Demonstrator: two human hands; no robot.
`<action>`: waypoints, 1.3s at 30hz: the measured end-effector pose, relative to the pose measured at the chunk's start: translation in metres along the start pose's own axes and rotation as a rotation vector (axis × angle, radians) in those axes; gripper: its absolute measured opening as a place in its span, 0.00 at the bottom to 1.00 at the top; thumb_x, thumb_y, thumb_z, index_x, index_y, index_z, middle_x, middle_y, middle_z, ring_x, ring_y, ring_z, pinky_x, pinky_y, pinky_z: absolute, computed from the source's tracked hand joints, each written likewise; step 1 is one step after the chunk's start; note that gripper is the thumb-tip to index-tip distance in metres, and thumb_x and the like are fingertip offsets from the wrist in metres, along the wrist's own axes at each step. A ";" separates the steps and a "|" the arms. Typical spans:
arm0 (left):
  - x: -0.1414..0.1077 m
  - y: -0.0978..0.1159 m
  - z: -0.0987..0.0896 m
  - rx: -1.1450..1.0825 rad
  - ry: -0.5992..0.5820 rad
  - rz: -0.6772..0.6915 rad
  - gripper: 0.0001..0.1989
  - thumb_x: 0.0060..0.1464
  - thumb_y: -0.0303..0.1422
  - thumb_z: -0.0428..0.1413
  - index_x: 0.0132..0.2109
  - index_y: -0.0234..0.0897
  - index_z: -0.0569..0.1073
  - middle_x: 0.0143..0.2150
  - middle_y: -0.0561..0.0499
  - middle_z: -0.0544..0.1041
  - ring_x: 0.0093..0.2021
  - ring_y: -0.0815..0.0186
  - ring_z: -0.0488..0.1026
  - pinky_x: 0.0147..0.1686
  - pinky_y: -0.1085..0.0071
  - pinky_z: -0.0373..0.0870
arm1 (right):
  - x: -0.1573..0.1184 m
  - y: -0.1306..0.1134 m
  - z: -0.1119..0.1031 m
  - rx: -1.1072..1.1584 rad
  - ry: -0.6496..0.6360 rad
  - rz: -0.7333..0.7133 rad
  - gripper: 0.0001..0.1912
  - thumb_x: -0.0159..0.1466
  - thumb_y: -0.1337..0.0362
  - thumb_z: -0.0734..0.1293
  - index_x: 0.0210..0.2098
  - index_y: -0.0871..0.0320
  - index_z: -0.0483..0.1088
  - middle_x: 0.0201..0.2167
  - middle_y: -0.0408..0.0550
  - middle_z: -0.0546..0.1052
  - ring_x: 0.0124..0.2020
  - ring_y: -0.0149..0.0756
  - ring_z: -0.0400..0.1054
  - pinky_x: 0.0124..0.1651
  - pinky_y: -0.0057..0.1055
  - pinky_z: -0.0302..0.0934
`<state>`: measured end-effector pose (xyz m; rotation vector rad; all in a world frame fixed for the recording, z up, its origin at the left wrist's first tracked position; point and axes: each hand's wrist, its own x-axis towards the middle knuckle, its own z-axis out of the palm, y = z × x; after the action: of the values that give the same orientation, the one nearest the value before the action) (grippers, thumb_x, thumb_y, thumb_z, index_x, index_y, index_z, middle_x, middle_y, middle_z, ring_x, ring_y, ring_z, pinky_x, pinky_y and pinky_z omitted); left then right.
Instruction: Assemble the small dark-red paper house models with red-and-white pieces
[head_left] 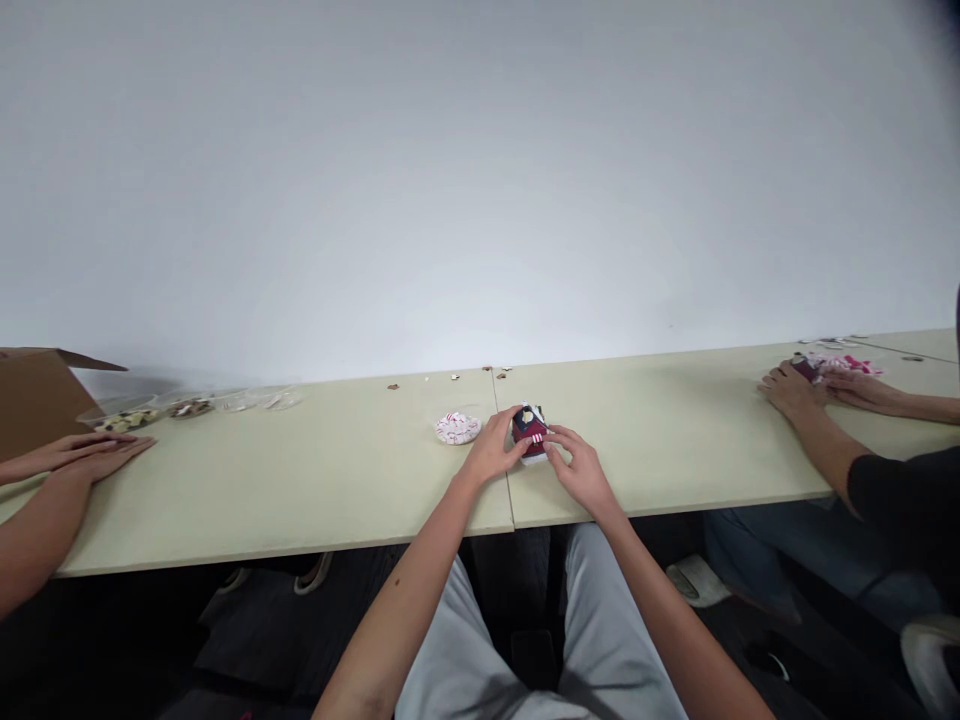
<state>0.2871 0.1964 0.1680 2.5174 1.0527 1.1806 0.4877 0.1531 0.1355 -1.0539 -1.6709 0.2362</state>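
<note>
A small dark-red shoe-shaped object with white stripes [529, 432] stands on the pale table [300, 510], and its exact kind is hard to tell at this size. My left hand [491, 449] grips it from the left side. My right hand [576, 468] holds it from the near right, with the fingers curled over it. The hands hide much of its lower part. Just left of my left hand lies a round white bundle with red markings [457, 428], not touching my hand.
A co-worker's hands [806, 392] work on a pink-and-white item [836, 366] at the right. Another person's hands [79, 456] rest at the left, near clear bags of small items [127, 420]. A cardboard box [37, 400] stands at the far left, and small brown bits [487, 372] lie along the back edge.
</note>
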 end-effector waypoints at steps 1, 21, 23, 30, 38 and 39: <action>0.000 0.000 0.000 0.002 0.000 -0.002 0.30 0.63 0.42 0.55 0.68 0.40 0.59 0.66 0.41 0.67 0.67 0.53 0.64 0.66 0.53 0.61 | 0.000 0.000 0.000 -0.002 -0.002 0.000 0.19 0.70 0.52 0.61 0.47 0.55 0.79 0.55 0.56 0.77 0.58 0.48 0.71 0.64 0.49 0.62; 0.001 0.004 -0.001 0.006 -0.002 -0.005 0.32 0.62 0.46 0.56 0.68 0.41 0.59 0.66 0.41 0.67 0.66 0.54 0.65 0.66 0.52 0.62 | 0.000 0.001 0.001 -0.006 0.001 -0.013 0.19 0.70 0.52 0.62 0.48 0.54 0.79 0.55 0.56 0.77 0.58 0.49 0.71 0.64 0.50 0.63; 0.001 0.003 -0.001 0.006 0.000 -0.003 0.32 0.62 0.46 0.56 0.68 0.41 0.59 0.66 0.41 0.67 0.67 0.54 0.64 0.66 0.53 0.62 | 0.000 0.001 0.001 -0.010 -0.003 -0.012 0.19 0.70 0.52 0.62 0.48 0.54 0.79 0.55 0.56 0.77 0.58 0.48 0.71 0.64 0.50 0.63; 0.001 0.002 -0.001 0.000 -0.005 0.001 0.30 0.63 0.41 0.55 0.68 0.40 0.59 0.66 0.41 0.67 0.66 0.54 0.64 0.66 0.52 0.62 | 0.000 0.001 0.001 -0.012 0.002 -0.001 0.19 0.70 0.51 0.62 0.48 0.54 0.79 0.55 0.57 0.77 0.58 0.48 0.71 0.63 0.50 0.63; 0.000 0.002 -0.001 -0.010 -0.002 0.001 0.30 0.62 0.40 0.56 0.68 0.41 0.60 0.66 0.41 0.68 0.66 0.54 0.64 0.66 0.53 0.62 | 0.000 0.002 0.001 -0.003 0.012 -0.011 0.18 0.70 0.52 0.62 0.47 0.54 0.79 0.54 0.56 0.78 0.58 0.49 0.71 0.64 0.51 0.63; 0.000 0.001 -0.001 -0.010 0.000 -0.001 0.30 0.62 0.40 0.56 0.68 0.41 0.60 0.66 0.41 0.68 0.66 0.54 0.64 0.66 0.53 0.62 | 0.000 0.002 0.001 -0.002 0.013 -0.009 0.18 0.70 0.52 0.62 0.47 0.54 0.79 0.54 0.56 0.77 0.58 0.49 0.71 0.64 0.51 0.63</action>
<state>0.2872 0.1955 0.1696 2.5094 1.0456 1.1821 0.4880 0.1548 0.1342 -1.0472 -1.6643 0.2210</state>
